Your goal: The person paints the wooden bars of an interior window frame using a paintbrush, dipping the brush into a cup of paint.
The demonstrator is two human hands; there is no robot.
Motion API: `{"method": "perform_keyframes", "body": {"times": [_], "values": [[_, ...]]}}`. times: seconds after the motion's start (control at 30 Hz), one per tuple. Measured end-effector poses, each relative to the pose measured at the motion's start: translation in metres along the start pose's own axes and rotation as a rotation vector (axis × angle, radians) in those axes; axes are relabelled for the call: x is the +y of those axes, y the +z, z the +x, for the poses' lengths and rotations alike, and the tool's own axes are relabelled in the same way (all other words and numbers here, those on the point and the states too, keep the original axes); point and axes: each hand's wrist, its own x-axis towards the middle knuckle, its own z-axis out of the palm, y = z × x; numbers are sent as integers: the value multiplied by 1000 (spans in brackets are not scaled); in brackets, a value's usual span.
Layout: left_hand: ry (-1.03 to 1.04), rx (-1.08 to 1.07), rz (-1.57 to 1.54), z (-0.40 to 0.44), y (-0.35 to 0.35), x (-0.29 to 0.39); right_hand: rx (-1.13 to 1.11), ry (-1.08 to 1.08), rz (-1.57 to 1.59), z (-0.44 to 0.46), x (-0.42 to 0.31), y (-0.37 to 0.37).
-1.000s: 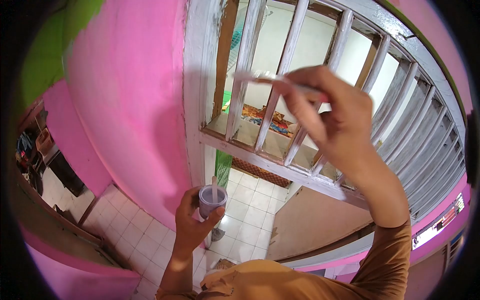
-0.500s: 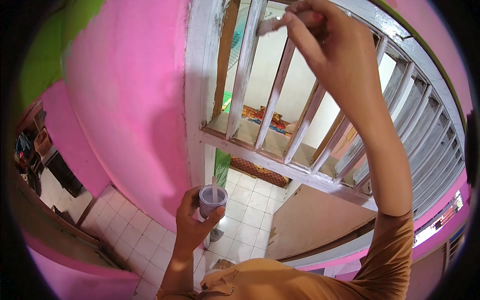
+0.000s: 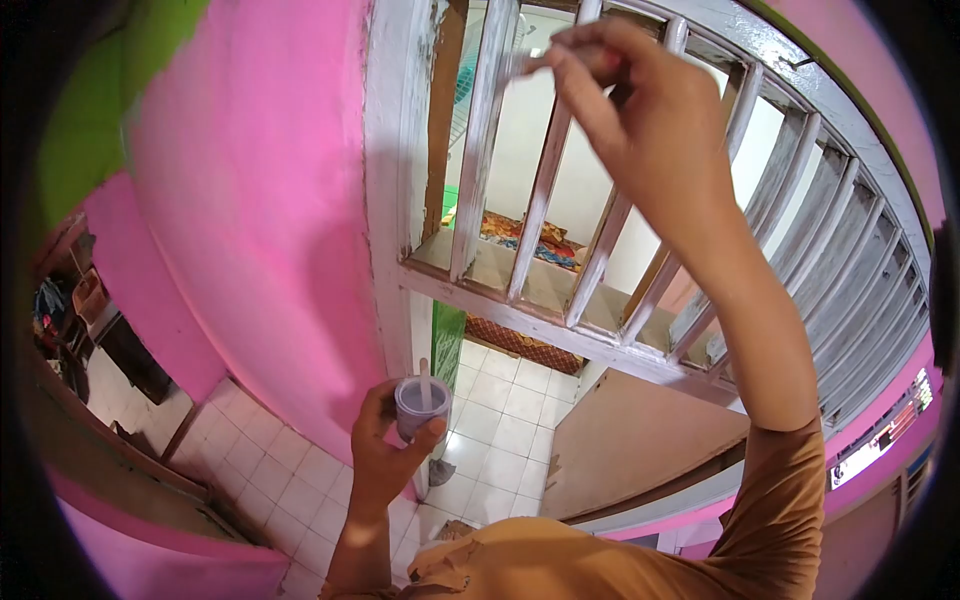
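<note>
My left hand (image 3: 392, 440) is closed around a small translucent cup (image 3: 421, 411) of greyish paint, held low in front of me. A flat pale stick (image 3: 425, 380) stands in the cup. My right hand (image 3: 640, 110) is raised high, its fingers pinched on a paintbrush (image 3: 530, 66). The brush is smeared by motion and mostly hidden by the fingers. Its tip is by one of the upright slats (image 3: 483, 140) of a wooden grille, near the grille's left end. The slats carry streaky whitish-grey paint with brown wood showing in places.
A pink wall (image 3: 260, 200) stands close on my left. Below the grille, a brown panel (image 3: 645, 440) leans out over the white tiled floor (image 3: 490, 430). Behind the slats lie colourful fabrics (image 3: 530, 235). A dark cabinet (image 3: 135, 360) is seen through the far-left opening.
My right hand has shifted slightly left and down with the paintbrush, along the slat. My left hand keeps hold of the cup, and the view has tilted slightly.
</note>
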Motion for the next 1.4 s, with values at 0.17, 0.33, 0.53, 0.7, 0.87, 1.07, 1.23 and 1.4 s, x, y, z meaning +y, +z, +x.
{"method": "perform_keyframes", "body": {"times": [0.17, 0.33, 0.53, 0.7, 0.87, 1.07, 1.23, 1.4], "values": [[-10, -59, 30, -1, 1, 1, 114, -77, -85, 4, 10, 3], [-10, -51, 32, -1, 0, 1, -59, -2, -107, -9, 0, 3], [-6, -54, 13, 0, 3, -1, 147, -92, -211, 14, 19, 9], [-4, -55, 33, 0, 1, -4, 77, -91, -212, 3, 9, 12], [2, -61, 27, 1, 0, -4, 81, -40, -181, 8, 9, 10], [8, -59, 33, 1, -1, -6, -303, 137, 57, -33, -12, 9], [-20, -63, 23, 3, 2, -5, -29, 42, -32, -11, 2, 10], [8, -44, 3, 1, 5, -12, -164, 36, -84, -32, -7, 13]]}}
